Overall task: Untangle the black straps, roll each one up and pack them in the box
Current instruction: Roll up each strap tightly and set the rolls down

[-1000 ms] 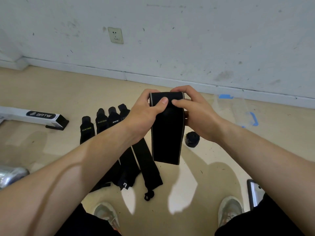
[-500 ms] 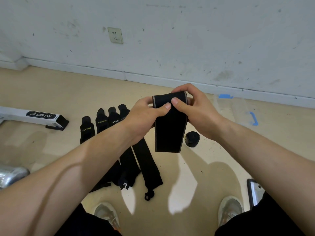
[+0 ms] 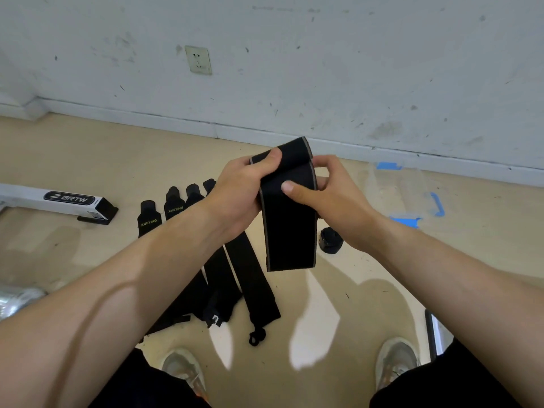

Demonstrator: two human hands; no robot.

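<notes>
Overhead, a person's left hand [image 3: 238, 192] and right hand [image 3: 329, 198] both grip the top of a wide black elastic strap with grey edging [image 3: 290, 231], held in the air at the middle of the view. The left thumb presses on its upper fold, the right thumb lies across its front, and the fingers of both hands curl behind it, while the free end hangs straight down. On the beige floor [image 3: 88, 148], at seven o'clock from the held strap, loose black straps with yellow lettering [image 3: 250, 278] lie side by side, some overlapping at their near ends. A small rolled black strap [image 3: 331, 240] sits on the floor at four o'clock, just beside the hanging end. A clear plastic box with blue latches [image 3: 397, 189] stands at two o'clock, near the skirting. A white bar with a black label [image 3: 53, 200] lies at nine o'clock, and a white wall socket [image 3: 198, 59] shows at eleven o'clock.
</notes>
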